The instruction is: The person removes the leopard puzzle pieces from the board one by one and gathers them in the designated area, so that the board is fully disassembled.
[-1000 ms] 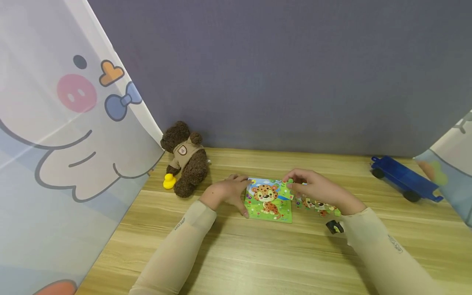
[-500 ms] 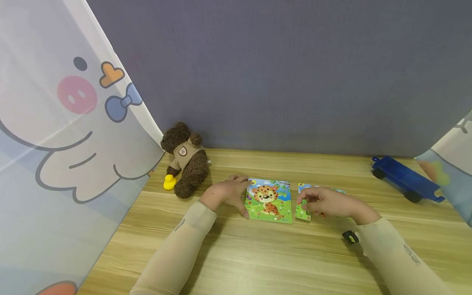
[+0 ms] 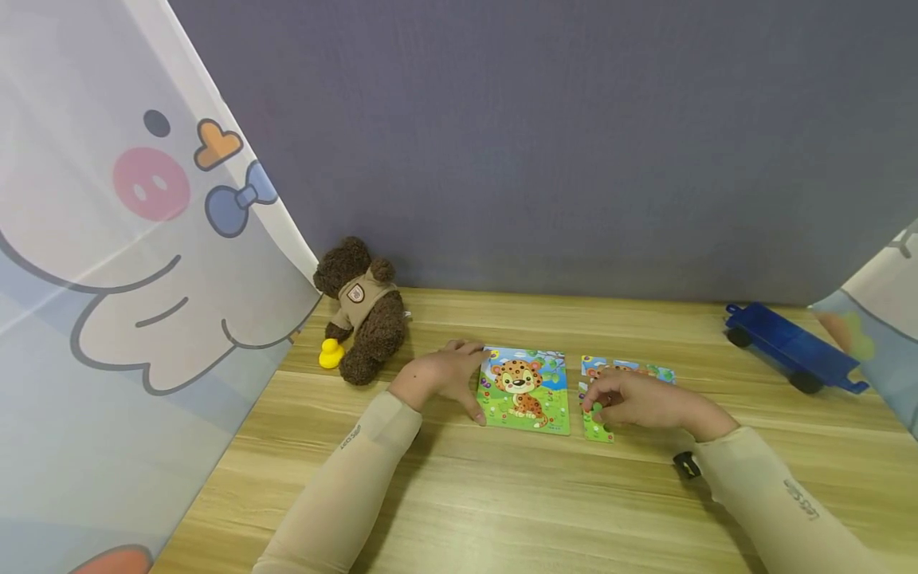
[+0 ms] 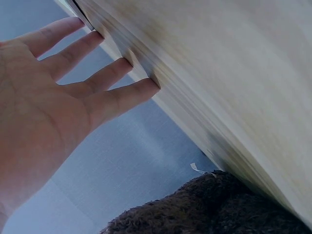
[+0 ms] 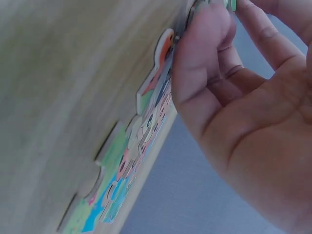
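Note:
A square leopard picture card (image 3: 523,402) lies on the wooden table. My left hand (image 3: 450,380) rests at its left side, thumb and fingers spread; in the left wrist view its fingers (image 4: 114,73) reach nearly straight to the tabletop. My right hand (image 3: 634,399) pinches a green jigsaw piece (image 3: 598,430) between thumb and fingers, at the lower left of a partly assembled jigsaw (image 3: 661,373) with the same leopard picture. In the right wrist view, several joined pieces (image 5: 117,146) lie on the table below the hand, which hides the rest.
A brown teddy bear (image 3: 366,311) in a tan shirt lies at the back left, a yellow rubber duck (image 3: 331,354) beside it. A blue toy wagon (image 3: 792,347) stands at the back right. A grey panel (image 3: 545,143) closes off the table's back.
My right hand has carried the green jigsaw piece from over the card's right side, rightward and down to the jigsaw's lower left corner. The left hand has stayed in place.

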`<state>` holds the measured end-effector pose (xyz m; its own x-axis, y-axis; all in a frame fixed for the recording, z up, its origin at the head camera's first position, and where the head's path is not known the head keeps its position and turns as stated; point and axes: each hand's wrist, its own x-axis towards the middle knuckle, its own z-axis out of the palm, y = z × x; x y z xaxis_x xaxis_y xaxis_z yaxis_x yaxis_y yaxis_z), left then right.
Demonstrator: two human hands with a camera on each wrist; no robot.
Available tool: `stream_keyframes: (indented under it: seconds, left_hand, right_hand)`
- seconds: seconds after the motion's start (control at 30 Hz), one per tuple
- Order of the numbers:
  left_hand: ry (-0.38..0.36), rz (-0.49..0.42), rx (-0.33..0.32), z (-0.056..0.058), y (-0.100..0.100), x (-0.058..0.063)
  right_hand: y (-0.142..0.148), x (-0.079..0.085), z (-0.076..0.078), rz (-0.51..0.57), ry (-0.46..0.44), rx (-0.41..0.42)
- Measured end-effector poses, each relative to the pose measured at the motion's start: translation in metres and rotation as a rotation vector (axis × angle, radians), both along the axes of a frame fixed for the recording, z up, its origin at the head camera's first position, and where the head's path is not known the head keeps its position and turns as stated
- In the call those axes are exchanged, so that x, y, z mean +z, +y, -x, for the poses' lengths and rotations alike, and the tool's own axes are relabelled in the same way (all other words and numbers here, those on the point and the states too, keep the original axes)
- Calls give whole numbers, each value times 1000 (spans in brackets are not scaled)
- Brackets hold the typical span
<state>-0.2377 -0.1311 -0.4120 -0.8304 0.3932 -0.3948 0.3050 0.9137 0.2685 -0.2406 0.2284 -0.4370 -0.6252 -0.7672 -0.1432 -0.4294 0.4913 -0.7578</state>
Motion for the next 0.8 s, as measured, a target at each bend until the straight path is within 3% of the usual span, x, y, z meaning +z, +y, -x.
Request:
stream_keyframes:
  seconds: [0.43, 0.8]
  left_hand:
    - [8, 2, -5, 2, 1, 0]
    - [-10, -12, 1, 2, 1, 2]
  right_hand:
    - [-1, 2, -2, -15, 20, -25]
    - [-11, 23, -2, -45, -14, -108]
